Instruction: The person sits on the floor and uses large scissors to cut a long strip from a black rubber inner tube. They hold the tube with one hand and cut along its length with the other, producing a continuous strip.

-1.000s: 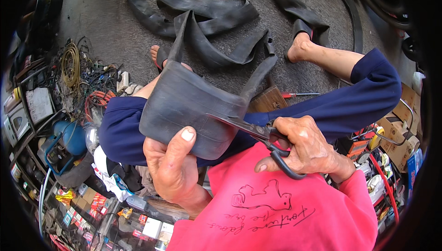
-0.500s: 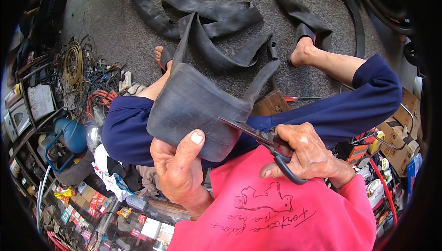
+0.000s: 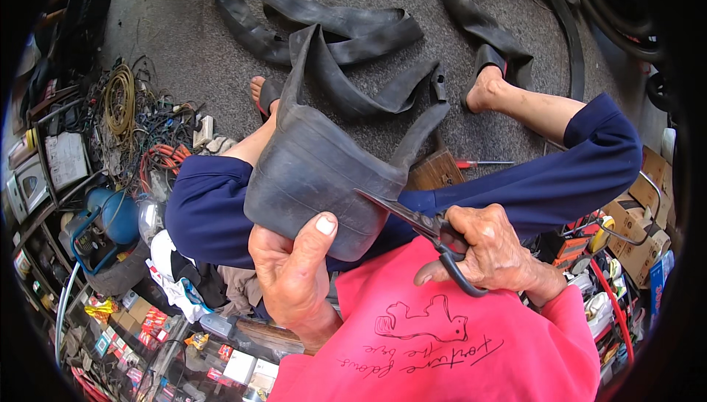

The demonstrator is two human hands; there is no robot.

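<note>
A wide piece of black rubber inner tube [image 3: 313,173] hangs over my lap, its near edge pinched between the thumb and fingers of my left hand [image 3: 298,269]. Scissors [image 3: 420,219] with dark handles sit in my right hand [image 3: 490,247], fingers wrapped through the loops. Their blades point left and lie against the right part of the rubber; whether they bite into it I cannot tell. From the far corners of the piece, narrower strips run off toward the ground, where a long flattened length of inner tube [image 3: 361,44] lies in folds.
Beyond my right knee a red-handled screwdriver [image 3: 482,164] lies by a wooden block [image 3: 436,170]. Another tube strip [image 3: 471,19] lies near my right foot. At left are tangled wires [image 3: 140,118] and a blue machine [image 3: 114,214]; cardboard boxes [image 3: 637,218] stand at right.
The rubber piece and my left hand have shifted slightly to the right in the picture. The scissors stay near the same spot by the rubber's right part, grips unchanged.
</note>
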